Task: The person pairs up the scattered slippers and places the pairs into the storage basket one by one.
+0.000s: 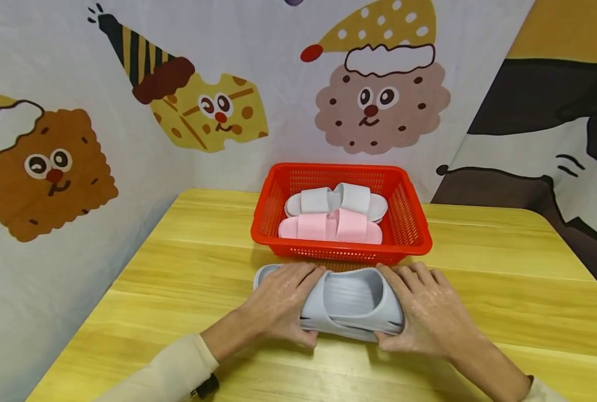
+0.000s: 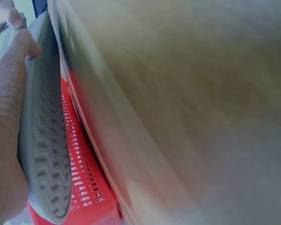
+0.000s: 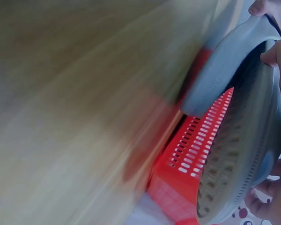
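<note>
Both my hands grip a pair of grey slippers [image 1: 351,295] in front of a red plastic basket. My left hand [image 1: 280,304] holds the left part of the pair, its fingers over the top and its thumb low at the near side. At the right end, my right hand [image 1: 424,312] holds in the same way. In the left wrist view a patterned sole [image 2: 49,154] hangs over the table. The right wrist view has the two grey slippers [image 3: 234,154] spread apart at one end, one sole facing the table.
The red basket [image 1: 338,252] stands on the wooden table [image 1: 188,290] just behind the grey pair. Inside it lie white slippers [image 1: 314,200] at the back and pink slippers [image 1: 312,226] in front. Behind the table hangs a white cloth [image 1: 288,111] with cartoon prints.
</note>
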A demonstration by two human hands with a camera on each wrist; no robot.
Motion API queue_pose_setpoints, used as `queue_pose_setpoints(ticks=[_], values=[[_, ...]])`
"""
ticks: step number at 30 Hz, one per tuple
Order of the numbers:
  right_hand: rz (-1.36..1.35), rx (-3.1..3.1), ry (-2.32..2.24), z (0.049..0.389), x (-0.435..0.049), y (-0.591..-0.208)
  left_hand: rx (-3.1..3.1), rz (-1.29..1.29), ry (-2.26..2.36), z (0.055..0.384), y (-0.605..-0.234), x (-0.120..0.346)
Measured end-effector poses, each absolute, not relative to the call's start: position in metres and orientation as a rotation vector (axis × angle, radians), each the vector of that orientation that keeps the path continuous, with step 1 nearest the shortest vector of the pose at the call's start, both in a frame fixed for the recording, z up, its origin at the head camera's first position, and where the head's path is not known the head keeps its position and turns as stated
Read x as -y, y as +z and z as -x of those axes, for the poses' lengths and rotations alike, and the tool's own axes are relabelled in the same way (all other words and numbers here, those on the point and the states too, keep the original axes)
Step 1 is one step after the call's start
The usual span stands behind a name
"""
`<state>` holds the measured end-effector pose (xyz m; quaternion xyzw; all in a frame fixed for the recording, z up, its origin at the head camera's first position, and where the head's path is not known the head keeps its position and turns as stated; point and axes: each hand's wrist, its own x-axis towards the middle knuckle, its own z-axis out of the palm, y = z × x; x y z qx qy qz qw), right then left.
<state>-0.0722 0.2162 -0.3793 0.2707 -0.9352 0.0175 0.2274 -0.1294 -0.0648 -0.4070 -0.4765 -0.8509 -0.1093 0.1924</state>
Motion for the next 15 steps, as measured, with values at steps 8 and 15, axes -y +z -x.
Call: queue_pose_setpoints(ticks=[8, 15], values=[[-0.771, 2.498, 0.077, 0.077, -0.207, -0.379, 2.374, 1.32, -0.363, 0.131, -0.406, 0.065], [-0.776, 2.465, 0.072, 0.08, -0.2, -0.378, 2.361, 1.323, -0.359, 0.133, -0.406, 0.067]])
